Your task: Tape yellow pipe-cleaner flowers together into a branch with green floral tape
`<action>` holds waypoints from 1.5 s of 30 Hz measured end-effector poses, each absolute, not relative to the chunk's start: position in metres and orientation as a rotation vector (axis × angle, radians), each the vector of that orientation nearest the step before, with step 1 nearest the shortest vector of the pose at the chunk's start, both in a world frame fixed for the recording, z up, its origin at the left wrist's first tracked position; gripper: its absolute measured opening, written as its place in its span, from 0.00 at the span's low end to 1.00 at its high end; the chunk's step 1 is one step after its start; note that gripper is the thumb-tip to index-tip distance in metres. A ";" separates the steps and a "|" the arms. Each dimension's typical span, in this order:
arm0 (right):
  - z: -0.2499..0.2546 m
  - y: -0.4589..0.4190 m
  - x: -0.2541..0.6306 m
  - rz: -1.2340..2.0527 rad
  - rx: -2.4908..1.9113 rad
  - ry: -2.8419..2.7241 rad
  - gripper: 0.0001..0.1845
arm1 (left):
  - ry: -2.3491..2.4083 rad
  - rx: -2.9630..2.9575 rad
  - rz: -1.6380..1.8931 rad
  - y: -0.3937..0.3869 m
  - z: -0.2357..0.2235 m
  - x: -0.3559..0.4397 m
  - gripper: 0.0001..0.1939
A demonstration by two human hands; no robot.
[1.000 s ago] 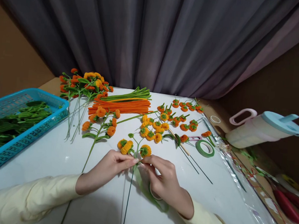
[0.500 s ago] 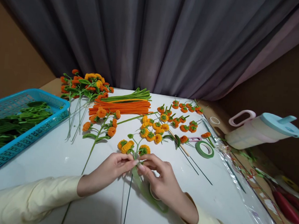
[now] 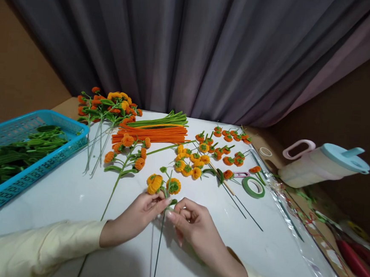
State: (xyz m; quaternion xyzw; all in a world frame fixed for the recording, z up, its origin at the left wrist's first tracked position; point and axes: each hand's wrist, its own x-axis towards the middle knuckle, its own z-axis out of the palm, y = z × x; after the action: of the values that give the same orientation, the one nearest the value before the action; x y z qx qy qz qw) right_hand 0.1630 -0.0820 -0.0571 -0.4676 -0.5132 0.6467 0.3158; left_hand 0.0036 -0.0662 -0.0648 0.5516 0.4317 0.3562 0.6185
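Observation:
My left hand (image 3: 135,218) pinches the upper stem (image 3: 158,247) of a chenille flower spray between thumb and fingertips. Yellow-orange pompom blooms (image 3: 155,184) and a small green bud (image 3: 163,169) top the spray, and its dark wire runs down toward me. Close on the right, my right hand (image 3: 198,231) has its thumb and fingers closed beside the stem, at a strip of green floral tape. Most of the tape is hidden by that hand; only a faint green edge shows beneath it. A small green leaf (image 3: 173,202) sits between the hands.
A blue basket (image 3: 41,170) of green leaves stands left. A finished orange spray (image 3: 127,140), orange chenille stems (image 3: 150,135) and loose yellow blooms (image 3: 187,170) lie beyond my hands. On the right are a green tape roll (image 3: 253,187), a lidded cup (image 3: 317,166) and red-handled pliers (image 3: 354,260).
My right hand has turned and drawn slightly away from the stem, and the wide hanging tape strip is now mostly out of sight. The right-hand bloom has shifted left; a small leaf shows below it.

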 end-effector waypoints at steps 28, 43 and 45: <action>-0.054 -0.061 0.180 1.377 -1.001 -1.844 0.13 | 0.753 1.086 0.692 -0.070 -0.073 0.004 0.19; -0.074 -0.067 0.180 1.907 -0.837 -1.307 0.15 | 0.702 0.613 0.676 -0.079 -0.073 0.003 0.13; -0.074 -0.069 0.179 1.951 -0.791 -1.251 0.15 | 0.674 0.546 0.659 -0.081 -0.072 0.004 0.13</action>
State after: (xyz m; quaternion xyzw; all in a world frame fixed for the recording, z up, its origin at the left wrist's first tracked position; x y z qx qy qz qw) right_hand 0.1791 -0.0686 -0.0742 -0.3039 -0.4804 0.7494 0.3395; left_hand 0.0040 -0.0806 -0.0723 0.2599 0.3205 0.3135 0.8553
